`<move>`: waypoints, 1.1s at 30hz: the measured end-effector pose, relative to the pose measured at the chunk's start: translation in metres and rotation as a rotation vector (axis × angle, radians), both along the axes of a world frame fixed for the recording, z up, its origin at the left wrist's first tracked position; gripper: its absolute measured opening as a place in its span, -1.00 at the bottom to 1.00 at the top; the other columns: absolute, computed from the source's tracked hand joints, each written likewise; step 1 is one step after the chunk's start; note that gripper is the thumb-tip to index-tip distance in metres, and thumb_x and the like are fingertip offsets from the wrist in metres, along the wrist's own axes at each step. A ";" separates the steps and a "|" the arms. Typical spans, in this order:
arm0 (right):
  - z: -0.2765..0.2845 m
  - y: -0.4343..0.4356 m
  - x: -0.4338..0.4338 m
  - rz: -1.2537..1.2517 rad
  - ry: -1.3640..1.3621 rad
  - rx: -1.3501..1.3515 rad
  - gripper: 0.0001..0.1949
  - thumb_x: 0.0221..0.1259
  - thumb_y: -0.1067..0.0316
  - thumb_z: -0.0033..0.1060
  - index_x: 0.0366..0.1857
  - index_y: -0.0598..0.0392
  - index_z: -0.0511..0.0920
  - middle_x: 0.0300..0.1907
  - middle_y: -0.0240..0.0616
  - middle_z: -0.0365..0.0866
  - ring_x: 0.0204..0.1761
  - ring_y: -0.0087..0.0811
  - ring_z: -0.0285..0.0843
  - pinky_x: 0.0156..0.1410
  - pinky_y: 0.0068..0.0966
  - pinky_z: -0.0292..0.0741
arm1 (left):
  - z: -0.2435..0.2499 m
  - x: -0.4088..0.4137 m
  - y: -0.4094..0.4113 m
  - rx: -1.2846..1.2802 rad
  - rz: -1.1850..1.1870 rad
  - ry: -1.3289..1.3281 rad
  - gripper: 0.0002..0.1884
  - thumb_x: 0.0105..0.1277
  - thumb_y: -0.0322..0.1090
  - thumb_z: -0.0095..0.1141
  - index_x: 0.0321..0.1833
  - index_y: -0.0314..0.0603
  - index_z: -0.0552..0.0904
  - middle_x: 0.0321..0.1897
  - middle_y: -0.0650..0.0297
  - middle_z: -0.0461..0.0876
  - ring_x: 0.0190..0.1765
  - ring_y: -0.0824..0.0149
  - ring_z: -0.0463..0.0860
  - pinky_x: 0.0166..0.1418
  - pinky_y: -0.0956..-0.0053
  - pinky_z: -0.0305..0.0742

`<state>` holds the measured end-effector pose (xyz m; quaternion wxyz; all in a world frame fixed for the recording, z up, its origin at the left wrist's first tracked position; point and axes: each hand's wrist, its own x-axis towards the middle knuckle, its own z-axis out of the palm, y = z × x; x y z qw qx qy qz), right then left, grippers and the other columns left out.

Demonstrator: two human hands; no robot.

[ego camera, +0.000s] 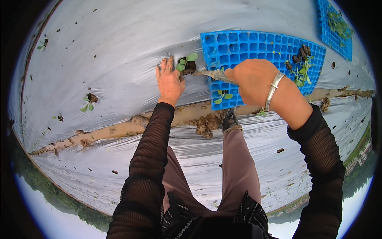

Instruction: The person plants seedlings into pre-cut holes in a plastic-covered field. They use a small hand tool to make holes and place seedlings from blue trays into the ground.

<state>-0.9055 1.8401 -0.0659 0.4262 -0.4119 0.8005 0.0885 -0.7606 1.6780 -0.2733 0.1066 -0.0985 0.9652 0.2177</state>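
Note:
My left hand presses on silver plastic mulch film, fingers spread and thumb close to the edge of a planting hole. A small green seedling with rounded leaves stands in that dark hole, just right of my fingers. Wrapped around a narrow, mud-caked hand tool, my right hand holds its tip at the hole's right edge. The tool's grip is hidden in my fist. Under my right hand lies a blue plastic seedling tray with many cells, partly covered by my forearm.
Several loose seedlings with root plugs lie on the tray's right side, and a small seedling at its lower left. A second blue tray sits far right. A muddy furrow runs between the film-covered beds; my boot stands there.

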 end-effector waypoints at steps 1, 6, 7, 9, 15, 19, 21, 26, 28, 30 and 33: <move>0.001 -0.003 -0.004 0.030 0.008 0.000 -0.91 -0.14 0.45 0.21 -0.50 0.15 0.63 -0.43 -0.07 0.62 -0.36 -0.14 0.63 -0.30 -0.31 0.58 | 0.000 0.000 -0.001 0.000 -0.010 0.001 -0.78 -0.25 -0.38 0.40 -0.50 -0.20 0.66 0.28 0.14 0.31 0.37 0.05 0.18 0.37 0.02 0.09; 0.002 -0.027 -0.024 0.148 -0.031 0.235 -0.57 -0.11 0.59 0.09 -0.05 0.02 0.63 -0.36 -0.04 0.63 -0.32 -0.13 0.61 -0.26 -0.31 0.57 | 0.000 0.006 -0.006 -0.019 -0.055 -0.007 -0.81 -0.24 -0.33 0.42 -0.52 -0.13 0.68 0.28 0.15 0.31 0.38 0.07 0.16 0.39 -0.03 0.03; 0.000 -0.031 -0.026 0.180 -0.021 0.228 -0.57 -0.13 0.60 0.10 -0.07 0.02 0.63 -0.37 -0.04 0.63 -0.32 -0.13 0.61 -0.26 -0.31 0.57 | 0.001 0.008 -0.006 -0.023 -0.055 -0.001 -0.81 -0.24 -0.32 0.42 -0.52 -0.12 0.69 0.29 0.15 0.31 0.38 0.06 0.16 0.39 -0.03 0.03; -0.010 -0.036 -0.038 0.244 0.003 0.214 -0.57 -0.15 0.62 0.10 -0.10 0.02 0.65 -0.37 -0.05 0.63 -0.33 -0.13 0.61 -0.28 -0.33 0.57 | 0.001 0.008 -0.006 -0.029 -0.058 0.015 -0.81 -0.23 -0.32 0.43 -0.52 -0.12 0.69 0.29 0.16 0.30 0.38 0.05 0.15 0.38 -0.03 0.04; -0.005 -0.061 -0.067 0.275 -0.045 0.192 -0.57 -0.20 0.63 0.15 -0.16 -0.08 0.68 -0.53 -0.14 0.60 -0.59 -0.19 0.50 -0.54 -0.34 0.46 | -0.002 0.009 -0.003 0.014 -0.049 0.004 -0.79 -0.23 -0.32 0.44 -0.51 -0.13 0.68 0.31 0.15 0.27 0.39 0.03 0.13 0.37 -0.03 0.06; -0.013 -0.067 -0.059 0.264 -0.002 0.235 -0.71 -0.16 0.56 0.15 -0.30 0.00 0.69 -0.58 -0.13 0.56 -0.61 -0.17 0.46 -0.55 -0.33 0.44 | -0.003 0.008 0.000 0.002 -0.052 0.016 -0.79 -0.25 -0.32 0.44 -0.52 -0.13 0.68 0.30 0.15 0.28 0.39 0.03 0.14 0.37 -0.02 0.07; -0.013 -0.063 -0.046 0.276 0.067 0.318 -0.75 -0.15 0.53 0.15 -0.31 0.02 0.68 -0.59 -0.15 0.55 -0.60 -0.16 0.47 -0.53 -0.31 0.46 | -0.007 0.006 0.003 -0.009 -0.062 0.044 -0.79 -0.25 -0.32 0.45 -0.53 -0.14 0.68 0.29 0.15 0.29 0.38 0.03 0.14 0.37 -0.01 0.07; -0.011 -0.003 -0.002 -0.016 0.007 0.059 -0.87 -0.14 0.41 0.23 -0.45 0.13 0.65 -0.48 -0.09 0.62 -0.41 -0.13 0.62 -0.33 -0.28 0.56 | -0.020 0.008 -0.006 -0.006 0.031 0.122 -0.61 -0.25 -0.32 0.45 -0.24 -0.06 0.70 0.29 0.11 0.28 0.38 -0.02 0.14 0.37 -0.01 0.06; -0.009 0.021 0.029 -0.159 0.036 -0.006 -0.65 -0.11 0.40 0.22 -0.12 0.11 0.59 -0.47 -0.10 0.61 -0.41 -0.11 0.61 -0.36 -0.25 0.53 | -0.019 -0.003 -0.005 -0.015 0.057 0.147 -0.52 -0.25 -0.32 0.45 -0.12 -0.01 0.68 0.31 0.08 0.26 0.38 -0.04 0.13 0.37 -0.01 0.05; -0.015 0.045 0.062 -0.283 0.060 -0.049 -0.55 -0.08 0.42 0.20 0.03 0.06 0.51 -0.52 -0.10 0.58 -0.48 -0.12 0.56 -0.41 -0.26 0.49 | -0.015 -0.012 -0.001 -0.027 0.054 0.125 -0.44 -0.25 -0.31 0.46 -0.03 0.04 0.65 0.32 0.06 0.23 0.39 -0.06 0.12 0.38 -0.03 0.03; -0.028 0.064 0.109 -0.472 0.092 -0.079 -0.46 -0.03 0.38 0.18 0.17 0.03 0.42 -0.53 -0.13 0.57 -0.50 -0.13 0.55 -0.43 -0.25 0.47 | -0.018 -0.015 0.005 -0.058 0.029 0.054 -0.44 -0.26 -0.29 0.47 -0.04 0.11 0.66 0.35 0.04 0.18 0.40 -0.06 0.10 0.40 -0.05 -0.01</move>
